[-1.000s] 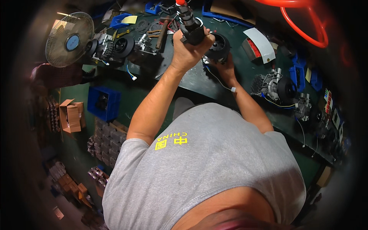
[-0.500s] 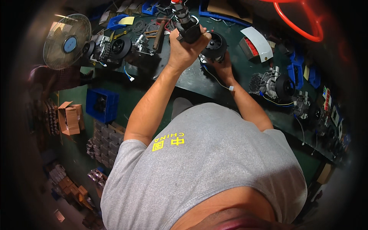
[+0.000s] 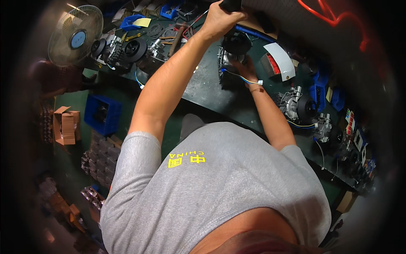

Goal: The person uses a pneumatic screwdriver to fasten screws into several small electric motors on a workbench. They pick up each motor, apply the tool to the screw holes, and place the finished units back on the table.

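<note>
My left hand [image 3: 222, 20] is closed around a black hand-held driver tool [image 3: 231, 5], cut off by the upper edge. Its lower end, partly behind my hand, is over a metal blower unit [image 3: 224, 62] with a dark round fan wheel [image 3: 237, 43] on top. I cannot tell if the tool touches the wheel. Low on the unit's right side, my right hand [image 3: 245, 70] grips it, the fingers partly in shadow. A thin cable with a white plug [image 3: 260, 83] runs from the unit past my right wrist.
Similar blower units stand left [image 3: 141, 55] and right [image 3: 296, 103] on the dark green bench [image 3: 201, 84]. A hammer [image 3: 176, 40] lies at the back left. A red box under a white card [image 3: 280, 59] is to the right. A red hose [image 3: 321, 15] hangs above; a fan [image 3: 76, 36] stands far left.
My left hand has moved up and slightly right with the driver, now above the fan wheel. My right hand stays at the unit. The view has shifted a little, and the red hose hangs differently.
</note>
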`<move>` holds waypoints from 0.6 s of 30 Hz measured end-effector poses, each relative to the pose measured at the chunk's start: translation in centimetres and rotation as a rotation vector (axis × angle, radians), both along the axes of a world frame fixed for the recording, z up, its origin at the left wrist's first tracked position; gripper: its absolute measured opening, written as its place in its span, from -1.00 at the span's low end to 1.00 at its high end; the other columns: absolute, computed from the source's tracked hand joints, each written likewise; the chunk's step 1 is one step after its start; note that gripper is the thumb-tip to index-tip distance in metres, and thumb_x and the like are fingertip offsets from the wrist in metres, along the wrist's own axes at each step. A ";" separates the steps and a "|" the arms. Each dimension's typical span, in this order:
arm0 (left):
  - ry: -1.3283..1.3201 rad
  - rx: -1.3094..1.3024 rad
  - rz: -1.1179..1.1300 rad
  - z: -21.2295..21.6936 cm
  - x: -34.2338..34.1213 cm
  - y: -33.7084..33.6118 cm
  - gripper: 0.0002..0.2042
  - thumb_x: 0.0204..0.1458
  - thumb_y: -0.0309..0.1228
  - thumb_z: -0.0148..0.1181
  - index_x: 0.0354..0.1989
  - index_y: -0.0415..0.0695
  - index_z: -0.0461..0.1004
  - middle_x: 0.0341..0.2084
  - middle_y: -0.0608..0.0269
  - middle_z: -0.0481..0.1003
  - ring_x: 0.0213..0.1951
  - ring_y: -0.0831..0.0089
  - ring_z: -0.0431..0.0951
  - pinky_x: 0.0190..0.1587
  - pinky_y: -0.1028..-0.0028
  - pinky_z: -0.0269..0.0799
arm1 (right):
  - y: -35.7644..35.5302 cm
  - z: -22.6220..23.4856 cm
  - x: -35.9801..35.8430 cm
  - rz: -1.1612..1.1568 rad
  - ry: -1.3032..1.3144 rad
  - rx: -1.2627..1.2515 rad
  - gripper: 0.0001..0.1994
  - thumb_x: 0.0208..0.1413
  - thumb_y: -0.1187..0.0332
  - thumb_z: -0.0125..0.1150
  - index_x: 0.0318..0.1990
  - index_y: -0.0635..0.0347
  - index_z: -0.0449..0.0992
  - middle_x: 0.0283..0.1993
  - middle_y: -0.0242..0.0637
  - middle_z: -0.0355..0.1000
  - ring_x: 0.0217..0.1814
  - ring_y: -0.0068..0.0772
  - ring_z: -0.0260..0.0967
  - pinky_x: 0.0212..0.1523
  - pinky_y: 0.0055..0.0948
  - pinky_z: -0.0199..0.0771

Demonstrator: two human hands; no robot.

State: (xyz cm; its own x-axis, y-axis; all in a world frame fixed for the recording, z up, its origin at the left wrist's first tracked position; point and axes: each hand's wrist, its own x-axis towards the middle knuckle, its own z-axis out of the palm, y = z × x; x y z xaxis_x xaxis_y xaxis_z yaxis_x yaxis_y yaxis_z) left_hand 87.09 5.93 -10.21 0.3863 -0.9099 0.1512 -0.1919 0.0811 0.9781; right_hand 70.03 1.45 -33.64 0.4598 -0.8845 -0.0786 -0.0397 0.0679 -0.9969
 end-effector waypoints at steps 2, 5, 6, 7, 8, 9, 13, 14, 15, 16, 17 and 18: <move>-0.082 -0.132 0.010 -1.1 0.9 -1.3 -0.78 -0.01 -0.35 0.30 -0.30 -0.26 0.55 -0.50 0.32 0.53 -0.42 0.55 0.51 -0.36 0.42 0.44 | -0.1 1.1 0.2 0.039 -0.032 0.061 -0.30 0.00 0.22 0.54 0.27 0.30 0.39 0.16 -0.24 0.51 0.14 -0.38 0.45 0.19 -0.35 0.44; -0.045 -0.241 -0.004 -1.7 1.8 -2.9 -0.77 -0.03 -0.35 0.30 -0.31 -0.29 0.56 -0.53 0.29 0.53 -0.49 0.53 0.49 -0.42 0.42 0.43 | -0.9 0.9 0.5 0.027 -0.037 0.121 -0.31 -0.02 0.18 0.55 0.25 0.28 0.43 0.14 -0.26 0.53 0.12 -0.38 0.46 0.17 -0.35 0.45; -0.032 -0.235 -0.029 -1.6 2.1 -3.2 -0.77 -0.03 -0.35 0.30 -0.31 -0.29 0.57 -0.54 0.29 0.53 -0.51 0.52 0.49 -0.43 0.42 0.43 | -1.2 0.6 0.5 0.006 -0.031 0.138 -0.31 -0.02 0.17 0.55 0.25 0.28 0.44 0.13 -0.27 0.53 0.11 -0.38 0.47 0.16 -0.35 0.45; -0.019 -0.229 -0.055 -1.5 2.2 -3.4 -0.77 -0.03 -0.35 0.30 -0.32 -0.30 0.57 -0.55 0.28 0.53 -0.52 0.51 0.49 -0.44 0.42 0.43 | -1.6 0.4 0.5 0.017 -0.024 0.135 -0.30 -0.03 0.16 0.55 0.24 0.28 0.44 0.13 -0.26 0.54 0.11 -0.38 0.47 0.16 -0.35 0.46; -0.022 -0.213 -0.047 -1.4 2.2 -3.7 -0.77 -0.04 -0.35 0.30 -0.33 -0.30 0.58 -0.55 0.29 0.53 -0.53 0.51 0.48 -0.45 0.42 0.42 | -1.9 0.1 0.5 0.028 -0.018 0.133 -0.30 -0.04 0.15 0.55 0.24 0.27 0.45 0.13 -0.26 0.54 0.10 -0.38 0.47 0.15 -0.35 0.46; -0.027 -0.192 -0.036 -1.4 2.2 -3.8 -0.78 -0.04 -0.36 0.30 -0.35 -0.30 0.58 -0.56 0.29 0.53 -0.54 0.51 0.48 -0.47 0.43 0.42 | -2.0 0.2 0.7 0.043 -0.012 0.134 -0.30 -0.04 0.14 0.55 0.24 0.27 0.45 0.12 -0.26 0.54 0.10 -0.38 0.48 0.14 -0.35 0.46; 0.044 -0.264 -0.064 -0.5 2.0 -3.2 -0.80 -0.04 -0.37 0.30 -0.40 -0.30 0.58 -0.59 0.30 0.51 -0.57 0.51 0.47 -0.51 0.43 0.39 | -2.0 0.8 0.8 0.040 0.038 0.146 -0.26 -0.08 0.07 0.56 0.23 0.29 0.46 0.12 -0.24 0.54 0.10 -0.38 0.47 0.15 -0.35 0.45; 0.027 -0.242 -0.047 -0.7 2.3 -3.4 -0.80 -0.04 -0.37 0.30 -0.41 -0.30 0.58 -0.60 0.30 0.51 -0.57 0.51 0.47 -0.52 0.42 0.38 | -2.0 1.0 0.9 0.039 0.057 0.143 -0.24 -0.09 0.05 0.56 0.23 0.30 0.46 0.12 -0.24 0.55 0.11 -0.37 0.48 0.15 -0.34 0.45; 0.010 -0.222 -0.030 -0.8 2.6 -3.6 -0.81 -0.04 -0.37 0.30 -0.42 -0.29 0.57 -0.60 0.30 0.50 -0.58 0.51 0.47 -0.52 0.42 0.38 | -2.0 1.2 1.0 0.040 0.075 0.138 -0.23 -0.11 0.03 0.57 0.23 0.30 0.46 0.12 -0.23 0.55 0.11 -0.37 0.48 0.16 -0.34 0.45; -0.008 -0.201 -0.012 -0.9 2.9 -3.7 -0.81 -0.04 -0.38 0.30 -0.44 -0.29 0.57 -0.61 0.30 0.50 -0.58 0.51 0.47 -0.53 0.42 0.38 | -2.0 1.4 1.1 0.054 0.071 0.143 -0.22 -0.11 0.03 0.57 0.23 0.30 0.46 0.12 -0.23 0.55 0.11 -0.36 0.48 0.16 -0.34 0.44; 0.004 -0.185 -0.015 -1.1 3.1 -3.8 -0.82 -0.04 -0.38 0.30 -0.44 -0.28 0.57 -0.61 0.31 0.49 -0.58 0.52 0.47 -0.53 0.42 0.37 | -2.0 1.6 1.3 0.069 0.067 0.148 -0.22 -0.11 0.03 0.57 0.23 0.30 0.46 0.13 -0.22 0.55 0.11 -0.35 0.48 0.16 -0.34 0.44; 0.016 -0.168 -0.022 -1.1 3.1 -3.8 -0.82 -0.04 -0.38 0.30 -0.45 -0.28 0.57 -0.62 0.31 0.49 -0.58 0.52 0.47 -0.53 0.42 0.37 | -2.1 1.5 1.3 0.081 0.064 0.155 -0.22 -0.12 0.03 0.57 0.23 0.30 0.47 0.13 -0.22 0.55 0.11 -0.35 0.48 0.17 -0.33 0.44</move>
